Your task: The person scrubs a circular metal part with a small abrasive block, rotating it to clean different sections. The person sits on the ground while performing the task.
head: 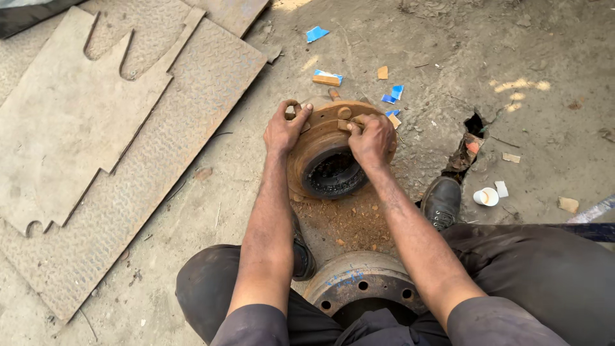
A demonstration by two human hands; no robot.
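You are crouching over a rusty wheel hub (323,150) that is lying on the dirt ground (448,51), tipped so its dark, greasy bore is facing you. Your left hand (285,128) is gripping the hub's flange on its left edge, fingers curled over the rim near a stud. Your right hand (371,138) is closing around a small tan wooden block (349,123) and pressing it against the top face of the hub, just right of a stud.

Directly below the hub, a patch of rusty orange dust (349,221) is spreading over the ground. Nearer to you than the hub, between your knees, a grey brake drum (362,282) with bolt holes is lying flat. Your left boot (302,256) is sitting below and left of the hub, and your right boot (441,202) is planted to the hub's lower right.

Left of the hub, 2 large cut steel plates (128,128) with a raised tread pattern are lying overlapped. Beyond the hub, blue scraps (317,33) and more small wooden pieces (327,80) are scattered. To the hub's right, a crack (471,138) is opening in the ground, and a small white cup (485,197) is lying below it.
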